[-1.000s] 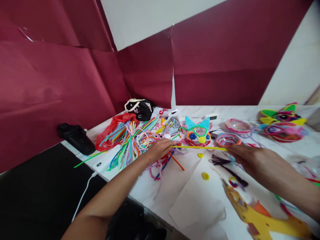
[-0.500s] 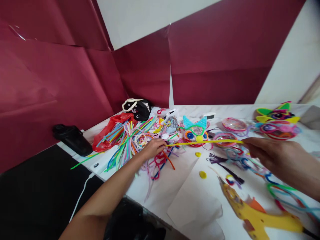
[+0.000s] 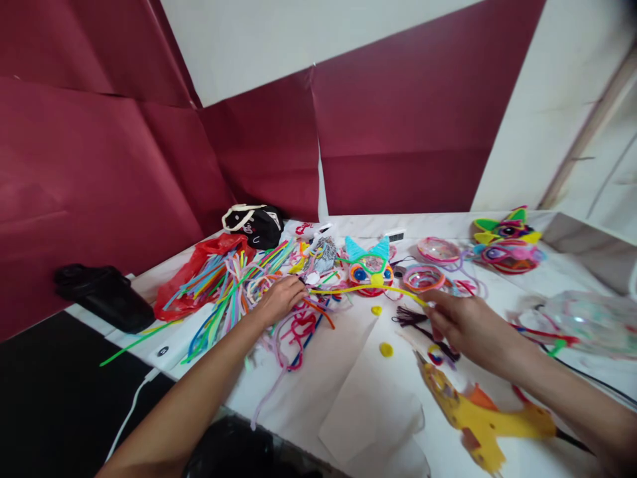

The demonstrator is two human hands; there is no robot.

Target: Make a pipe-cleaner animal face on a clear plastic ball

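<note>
The yellow pipe cleaner [image 3: 348, 289] hangs between the two hands, its long axis running crosswise from one pinch to the other, with a slight bow at the middle and a droop toward the right. The left hand [image 3: 281, 302] has its fingers closed on one end; the right hand [image 3: 460, 325] pinches the other between thumb and fingers, a little closer to the body.

Just past the span, about midway between the grips, sits a mask [image 3: 371, 264] with blue ears; neither hand is clearly the nearer to it. The strip crosses the mask's lower edge in this view, but whether they touch cannot be told.

On the near side of the strip are two yellow discs [image 3: 385, 349], and a dark tassel [image 3: 411, 317] lies by the right fingers. A yellow glue gun [image 3: 482, 418] rests below the right hand, nozzle pointing away. Beside the left grip spreads a heap of pipe cleaners [image 3: 249, 285].

Beyond the right hand are two pink-rimmed rings [image 3: 423, 277]; farthest off, past the left grip, stands a black pouch [image 3: 266, 229].
</note>
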